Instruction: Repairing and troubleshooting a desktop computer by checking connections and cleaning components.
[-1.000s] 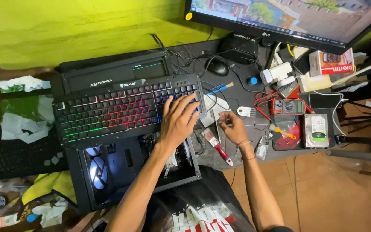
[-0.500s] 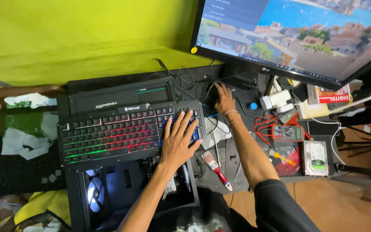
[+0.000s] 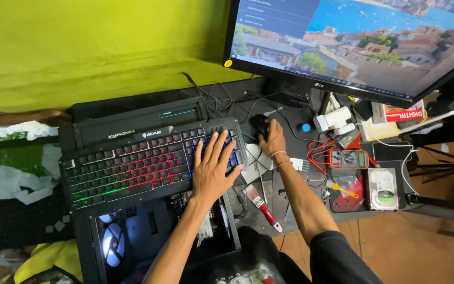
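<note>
- Left hand (image 3: 214, 171) lies flat, fingers spread, on the right end of the backlit keyboard (image 3: 148, 165); palm down, grasping nothing.
- Right hand (image 3: 272, 141) is cupped over a black mouse (image 3: 259, 124), at 1 o'clock from the left hand; fingers wrap its top.
- Keyboard sits on top of an open PC case (image 3: 153, 236); a lit fan (image 3: 112, 246) is at 7 o'clock from the left hand.
- Small brush with a red handle (image 3: 261, 206) lies at 5 o'clock from the left hand, just beside the right forearm.
- Multimeter (image 3: 348, 159) with red leads is at 3 o'clock from the right hand; a bare hard drive (image 3: 382, 188) is at 4 o'clock from it.
- Monitor (image 3: 358, 44) is at 1 o'clock, showing a coastal town picture.
- Crumpled paper (image 3: 19, 181) lies far out at 9 o'clock.
</note>
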